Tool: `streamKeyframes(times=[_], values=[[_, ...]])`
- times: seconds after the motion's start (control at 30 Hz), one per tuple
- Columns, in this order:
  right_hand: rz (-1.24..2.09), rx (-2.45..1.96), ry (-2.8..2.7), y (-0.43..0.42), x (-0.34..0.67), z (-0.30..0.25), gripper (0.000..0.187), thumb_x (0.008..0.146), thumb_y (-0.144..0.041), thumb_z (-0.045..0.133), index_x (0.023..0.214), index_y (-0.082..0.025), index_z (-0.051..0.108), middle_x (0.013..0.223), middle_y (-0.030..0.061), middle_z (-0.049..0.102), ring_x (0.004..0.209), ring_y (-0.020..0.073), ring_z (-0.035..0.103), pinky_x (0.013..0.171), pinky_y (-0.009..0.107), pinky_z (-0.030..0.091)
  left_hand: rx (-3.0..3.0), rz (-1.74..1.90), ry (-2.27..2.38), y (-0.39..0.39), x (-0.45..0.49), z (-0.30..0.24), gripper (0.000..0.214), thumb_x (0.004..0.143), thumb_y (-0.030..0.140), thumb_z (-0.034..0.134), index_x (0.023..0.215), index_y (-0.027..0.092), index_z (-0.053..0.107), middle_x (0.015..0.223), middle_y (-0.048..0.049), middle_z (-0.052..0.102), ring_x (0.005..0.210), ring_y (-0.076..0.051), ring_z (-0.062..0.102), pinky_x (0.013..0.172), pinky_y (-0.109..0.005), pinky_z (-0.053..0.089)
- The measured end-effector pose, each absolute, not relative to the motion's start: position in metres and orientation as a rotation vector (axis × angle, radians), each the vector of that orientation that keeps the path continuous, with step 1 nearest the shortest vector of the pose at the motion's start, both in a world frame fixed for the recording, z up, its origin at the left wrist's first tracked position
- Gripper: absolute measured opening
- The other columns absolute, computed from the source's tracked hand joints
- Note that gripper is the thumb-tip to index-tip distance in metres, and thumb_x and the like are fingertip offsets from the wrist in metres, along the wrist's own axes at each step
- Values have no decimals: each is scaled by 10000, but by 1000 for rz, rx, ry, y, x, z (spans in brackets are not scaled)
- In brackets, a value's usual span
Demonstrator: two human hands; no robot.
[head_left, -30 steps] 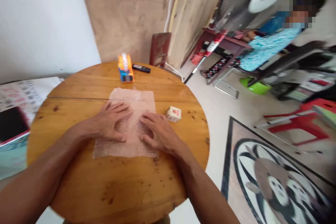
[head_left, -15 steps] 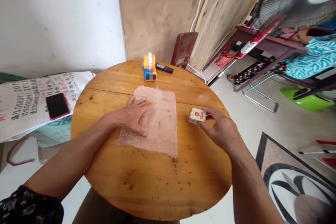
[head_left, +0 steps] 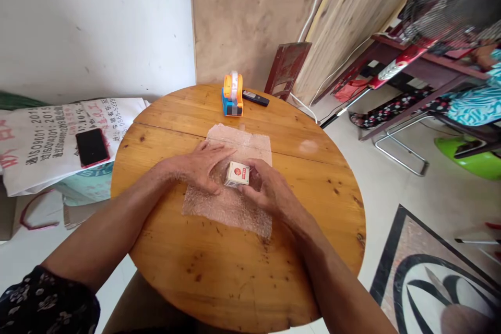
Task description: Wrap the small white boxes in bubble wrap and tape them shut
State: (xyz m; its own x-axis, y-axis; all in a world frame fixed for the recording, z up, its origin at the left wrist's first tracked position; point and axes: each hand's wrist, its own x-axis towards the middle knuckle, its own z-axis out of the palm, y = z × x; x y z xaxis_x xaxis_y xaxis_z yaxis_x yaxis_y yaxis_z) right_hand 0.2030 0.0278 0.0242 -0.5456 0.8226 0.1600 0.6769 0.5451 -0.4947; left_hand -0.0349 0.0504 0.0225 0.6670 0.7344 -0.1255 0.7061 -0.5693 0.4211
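A small white box point(head_left: 237, 174) with a red emblem is over the middle of a sheet of bubble wrap point(head_left: 250, 219). My right hand point(head_left: 270, 188) grips its right side between thumb and fingers. On the left part of the sheet lies my left hand point(head_left: 199, 168), palm down with the fingers spread, close to the box. The sheet rests flat on a round wooden table point(head_left: 219, 282). I cannot tell whether the underside of the box touches the wrap.
At the table's far edge stand an orange and blue tape dispenser point(head_left: 233, 95) and a black remote control point(head_left: 255, 98). Left, a phone point(head_left: 92, 147) lies on a printed sack point(head_left: 50, 141). A wooden chair point(head_left: 287, 69), a fan point(head_left: 450, 5) and a seated person are beyond.
My right hand has carried the box leftward from the bare wood to over the bubble wrap. My left hand stays on the sheet. The view has shifted slightly.
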Motion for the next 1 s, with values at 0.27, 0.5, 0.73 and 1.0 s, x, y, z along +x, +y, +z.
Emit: streamKeyframes(times=[0.27, 0.5, 0.73, 1.0], values=[[543, -1136, -2389, 27, 207, 19, 505, 758, -229, 610, 1256, -191, 537, 1176, 114, 672, 1025, 271, 629, 898, 420, 477, 2424, 24, 1121, 49, -33, 24, 1105, 668, 476, 676, 1543, 137, 92, 1622, -188, 148, 1503, -344, 61, 1191, -528, 15], [500, -1126, -2400, 26, 206, 16, 519, 764, -232, 604, 1276, -190, 526, 1214, 128, 658, 1073, 281, 618, 924, 435, 471, 2418, 117, 1092, 49, -36, 23, 963, 724, 372, 643, 1534, 141, 176, 1609, -184, 207, 1502, -355, 78, 1183, -572, 33], [499, -1132, -2415, 25, 211, 13, 588, 805, -271, 595, 1366, -166, 449, 1305, 157, 612, 1155, 297, 589, 966, 461, 458, 2339, 601, 927, 51, -40, 27, 738, 775, 215, 559, 1479, 205, 337, 1544, -113, 390, 1451, -296, 300, 1178, -499, 232], [496, -1054, -2420, 28, 212, 17, 570, 824, -277, 607, 1361, -186, 438, 1297, 142, 607, 1123, 290, 598, 936, 455, 475, 2273, 658, 825, 44, -26, 28, 663, 773, 292, 673, 1401, 245, 466, 1418, -87, 549, 1317, -280, 492, 1101, -457, 371]])
